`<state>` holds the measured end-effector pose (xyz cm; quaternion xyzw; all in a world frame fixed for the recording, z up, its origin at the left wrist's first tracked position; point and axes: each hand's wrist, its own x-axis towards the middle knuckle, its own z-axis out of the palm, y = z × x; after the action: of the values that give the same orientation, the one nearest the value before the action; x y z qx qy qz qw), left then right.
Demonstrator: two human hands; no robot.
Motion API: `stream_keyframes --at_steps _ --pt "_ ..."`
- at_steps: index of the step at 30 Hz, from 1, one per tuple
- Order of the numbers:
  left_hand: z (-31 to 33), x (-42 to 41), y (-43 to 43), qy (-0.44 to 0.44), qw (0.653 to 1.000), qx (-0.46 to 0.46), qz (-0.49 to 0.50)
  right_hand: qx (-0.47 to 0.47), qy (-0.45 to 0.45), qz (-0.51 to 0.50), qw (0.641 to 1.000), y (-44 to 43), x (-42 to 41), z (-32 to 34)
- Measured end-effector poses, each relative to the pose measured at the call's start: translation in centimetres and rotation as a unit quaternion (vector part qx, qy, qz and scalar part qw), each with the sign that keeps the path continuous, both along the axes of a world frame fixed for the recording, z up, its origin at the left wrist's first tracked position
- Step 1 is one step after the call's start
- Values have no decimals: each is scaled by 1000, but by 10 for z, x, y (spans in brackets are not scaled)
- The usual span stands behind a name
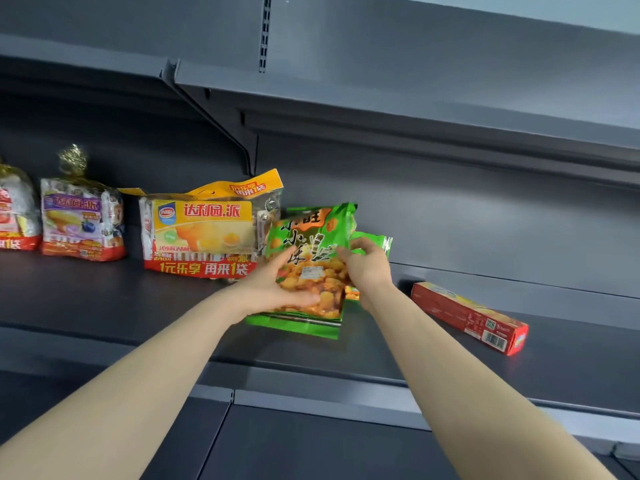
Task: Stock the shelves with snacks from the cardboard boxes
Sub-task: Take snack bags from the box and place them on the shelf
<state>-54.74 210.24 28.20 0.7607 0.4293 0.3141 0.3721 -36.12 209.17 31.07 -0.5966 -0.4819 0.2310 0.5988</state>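
A green snack bag (308, 237) with orange puffs printed on it leans upright on the dark grey shelf (104, 299), beside a large yellow pie pack. My left hand (277, 282) holds the bag's lower left part, fingers curled round its front. My right hand (363, 265) grips its right edge. A second green bag (375, 242) stands behind it, partly hidden, and a third green bag (294, 325) lies flat under the front one.
The yellow pie pack (204, 233) stands left of the green bags. Two more wrapped packs (81, 220) sit further left. A red carton (471, 317) lies flat on the shelf to the right. Another shelf (381, 112) hangs close overhead.
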Motion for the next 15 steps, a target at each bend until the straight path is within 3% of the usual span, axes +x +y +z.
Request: stream_keyframes --at_steps 4,7,10,12,13,15 --pt "-19 -1 -4 159 986 51 -1 -51 127 86 987 4 3 3" --pt "-24 1 -18 152 971 185 25 -36 138 80 987 1 6 14" --pt "-13 -6 -23 -63 966 219 122 -15 152 128 980 -4 14 29" --pt "-8 -16 -12 -251 948 72 184 9 133 141 981 -2 18 31" --pt "-6 -23 -5 -344 923 -27 168 23 111 127 985 -1 20 29" --pt "-5 -35 2 -449 877 -147 90 32 80 98 991 0 25 22"
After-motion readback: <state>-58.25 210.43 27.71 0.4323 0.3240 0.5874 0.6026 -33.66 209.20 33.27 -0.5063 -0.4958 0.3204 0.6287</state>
